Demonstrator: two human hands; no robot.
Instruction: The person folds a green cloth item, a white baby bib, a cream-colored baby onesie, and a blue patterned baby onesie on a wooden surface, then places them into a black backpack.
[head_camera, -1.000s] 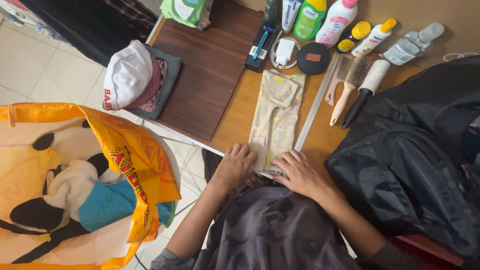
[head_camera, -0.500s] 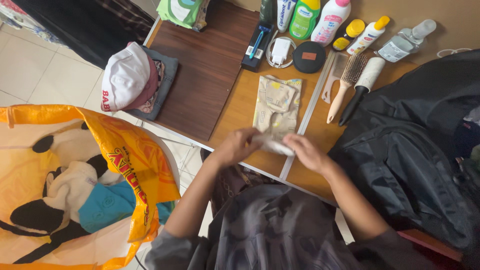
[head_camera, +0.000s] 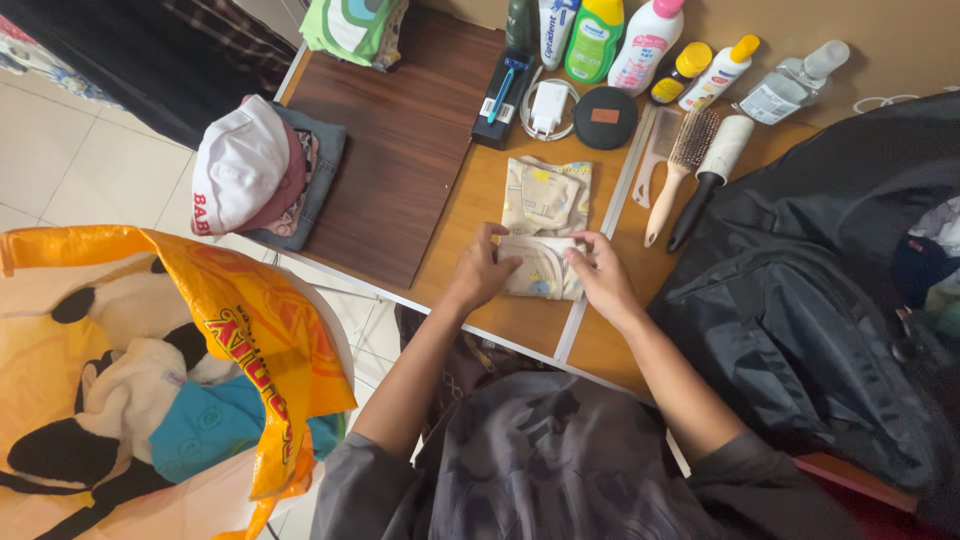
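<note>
Garment's lower end now folded between hands.

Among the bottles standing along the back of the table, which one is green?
The green bottle, with a yellow cap, between a white tube and a white bottle with a pink cap. The other bottles are white, yellow or clear.

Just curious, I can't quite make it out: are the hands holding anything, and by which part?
Both hold the cream patterned cloth: the left hand at its folded near end's left edge, the right hand at the right edge.
</note>
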